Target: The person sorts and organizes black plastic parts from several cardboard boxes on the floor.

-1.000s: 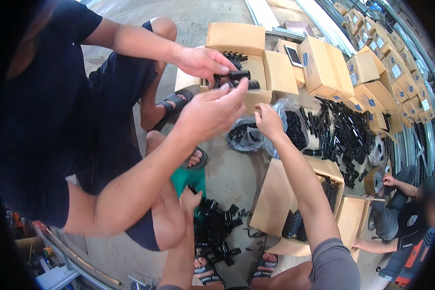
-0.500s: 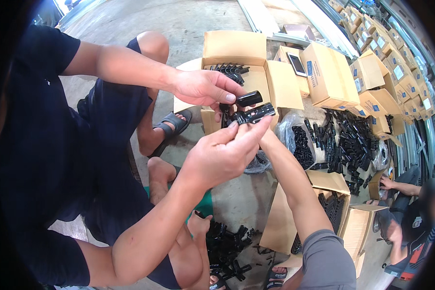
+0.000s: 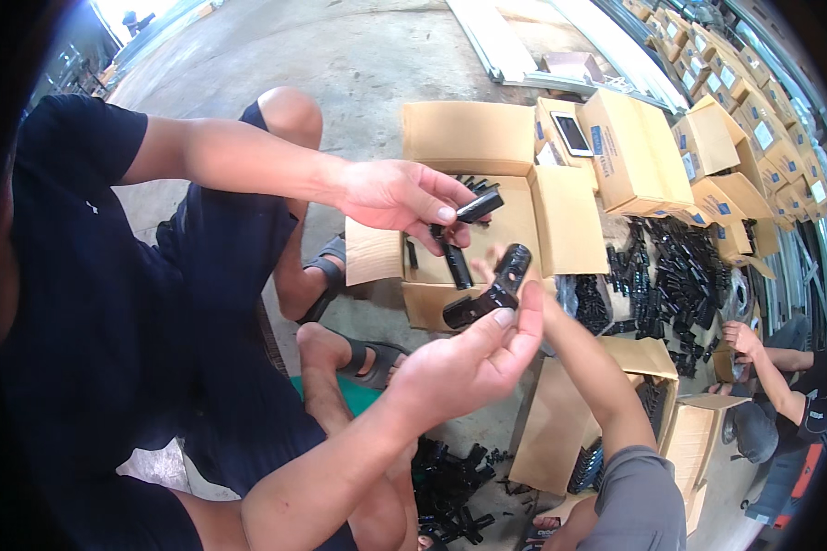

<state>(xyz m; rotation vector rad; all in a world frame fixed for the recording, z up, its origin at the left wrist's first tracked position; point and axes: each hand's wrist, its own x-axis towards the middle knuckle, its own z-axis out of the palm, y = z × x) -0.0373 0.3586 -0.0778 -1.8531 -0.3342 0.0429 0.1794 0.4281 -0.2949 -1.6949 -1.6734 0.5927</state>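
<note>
My right arm, in a grey sleeve, reaches up from the lower right. My right hand (image 3: 490,262) is blurred and mostly hidden behind a black tubular pipe joint (image 3: 515,262), so its grip cannot be read. That joint sits on the open fingers of a co-worker's right hand (image 3: 450,372). The co-worker, in a navy shirt, sits close on my left. Their left hand (image 3: 395,197) pinches another black joint piece (image 3: 478,207), with a second tube (image 3: 455,264) hanging below. My left hand does not show.
Behind the hands stands an open carton (image 3: 469,129) with black parts inside. A phone (image 3: 572,134) lies on a box beside it. Loose black joints (image 3: 680,266) cover floor at right; more (image 3: 450,496) lie below. Another open carton (image 3: 547,432) stands near my arm. A second person (image 3: 790,386) works at right.
The co-worker's hands have drawn apart; the joint in their right hand has turned and come away from the left-hand pieces. My view has shifted, and more of my right fingers shows.
</note>
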